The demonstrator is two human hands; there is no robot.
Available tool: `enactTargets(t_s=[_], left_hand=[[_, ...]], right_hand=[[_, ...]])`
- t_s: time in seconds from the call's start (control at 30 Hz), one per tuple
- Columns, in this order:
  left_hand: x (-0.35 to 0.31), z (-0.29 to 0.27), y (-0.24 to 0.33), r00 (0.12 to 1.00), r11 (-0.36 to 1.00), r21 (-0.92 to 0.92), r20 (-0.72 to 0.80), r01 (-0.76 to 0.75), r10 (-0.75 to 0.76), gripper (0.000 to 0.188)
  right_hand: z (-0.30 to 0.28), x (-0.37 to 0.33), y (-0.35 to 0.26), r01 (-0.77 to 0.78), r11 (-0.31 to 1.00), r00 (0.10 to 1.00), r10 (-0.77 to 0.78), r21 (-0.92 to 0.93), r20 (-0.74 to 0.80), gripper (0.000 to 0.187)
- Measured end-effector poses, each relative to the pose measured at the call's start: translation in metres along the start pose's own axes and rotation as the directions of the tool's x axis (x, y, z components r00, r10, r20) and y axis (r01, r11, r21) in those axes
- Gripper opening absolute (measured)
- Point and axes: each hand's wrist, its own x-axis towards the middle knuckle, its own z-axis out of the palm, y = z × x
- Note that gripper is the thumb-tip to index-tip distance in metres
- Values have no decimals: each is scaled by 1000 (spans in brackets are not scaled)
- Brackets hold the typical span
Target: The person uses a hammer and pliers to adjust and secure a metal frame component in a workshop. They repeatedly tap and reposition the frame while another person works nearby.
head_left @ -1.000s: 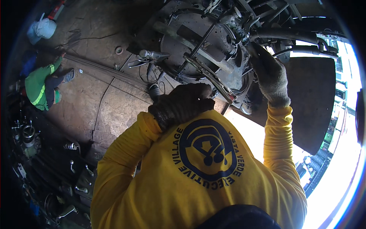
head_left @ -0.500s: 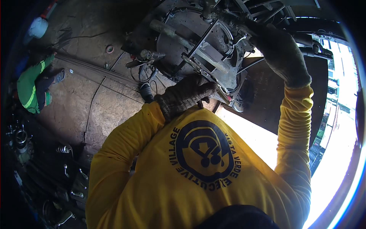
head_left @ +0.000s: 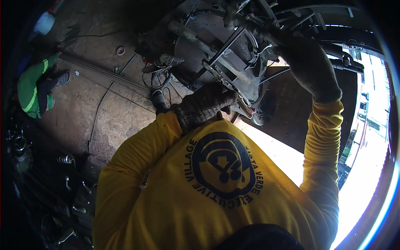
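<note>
My left hand [head_left: 204, 106], in a dark knitted glove, is close to my chest. Its fingers are closed around the near end of a long metal plier-like tool [head_left: 243, 100] with a red spot at its tip. The tool reaches up to a square metal bar frame [head_left: 227, 43]. Under the frame lie a round dark metal plate [head_left: 200, 41] and a thick tube [head_left: 187, 32]. Out to the right, my gloved right hand [head_left: 310, 68] reaches to dark, blurred metalwork [head_left: 254, 27] above the plate. Its fingertips are lost in shadow.
At far left is a person in green [head_left: 33, 89]. Long thin rods [head_left: 104, 73] and a roll of tape [head_left: 120, 51] lie on the brown floor. Dark metal parts [head_left: 75, 196] fill the lower left. A dark sheet [head_left: 287, 112] is beneath my right arm, with bright daylight beyond.
The whole view has shifted slightly, and the person in green sits a little higher in it. Both my hands keep nearly the same places and poses.
</note>
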Motion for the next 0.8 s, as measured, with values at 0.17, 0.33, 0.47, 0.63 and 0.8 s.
enactTargets(t_s=[0.17, 0.33, 0.47, 0.63, 0.8], left_hand=[[-2, 1, 2, 1000, 1000, -28, -27, -8, 8, 32], [-4, -5, 13, 996, 997, 13, 55, 75, -76, 29], [-2, -4, 8, 980, 981, -58, 87, 186, -180, 33], [-9, -1, 28, 996, 992, 120, -84, -25, 35, 32], [-12, -26, 93, 990, 921, 381, -136, 86, -36, 26]], right_hand=[[-12, -1, -5, -125, 963, 991, 131, 238, -11, 46], [-13, -13, -5, -75, 995, 997, 73, 72, 35, 42], [-7, -19, -19, -272, 850, 956, 291, 451, 29, 42], [18, -39, -25, -124, 920, 952, 215, 372, -216, 40], [30, -66, -56, -566, 268, 659, 715, 779, 233, 39]])
